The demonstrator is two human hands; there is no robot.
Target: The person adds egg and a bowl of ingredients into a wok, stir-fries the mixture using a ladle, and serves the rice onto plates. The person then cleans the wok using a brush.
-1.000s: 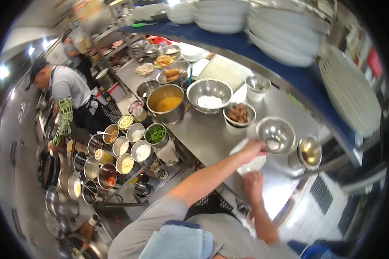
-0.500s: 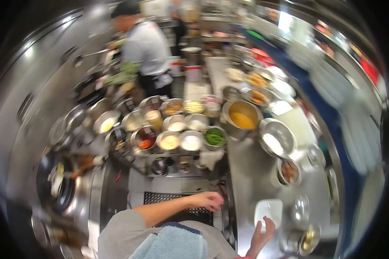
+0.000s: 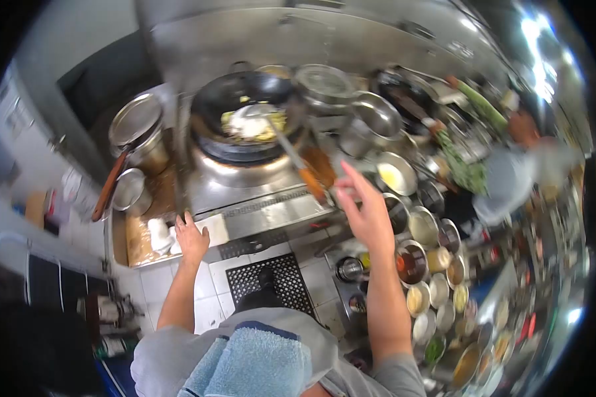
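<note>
My left hand (image 3: pixel 192 241) is over the tray at the left of the stove, its fingers spread over the end of a folded white cloth (image 3: pixel 216 228). Another crumpled white cloth (image 3: pixel 157 236) is beside it. My right hand (image 3: pixel 363 208) is raised with its fingers apart and nothing in it. Near its fingertips is the orange wooden handle of a long wok ladle or spatula (image 3: pixel 286 145), whose metal head rests in the wok. The black wok (image 3: pixel 215 99) sits on the burner with yellowish and white food (image 3: pixel 248 126) inside.
Left of the wok are a lidded pot (image 3: pixel 146 149), a smaller metal pot (image 3: pixel 131 192) and a dark wooden handle (image 3: pixel 110 185). Metal ingredient bowls (image 3: pixel 422 225) crowd the right. A co-worker (image 3: pixel 510 178) stands at the far right. A black perforated mat (image 3: pixel 271 281) covers the floor.
My view has swung left from the steel counter and white bowl to the stove. My right hand has left the white bowl, and my left hand has moved to the cloth.
</note>
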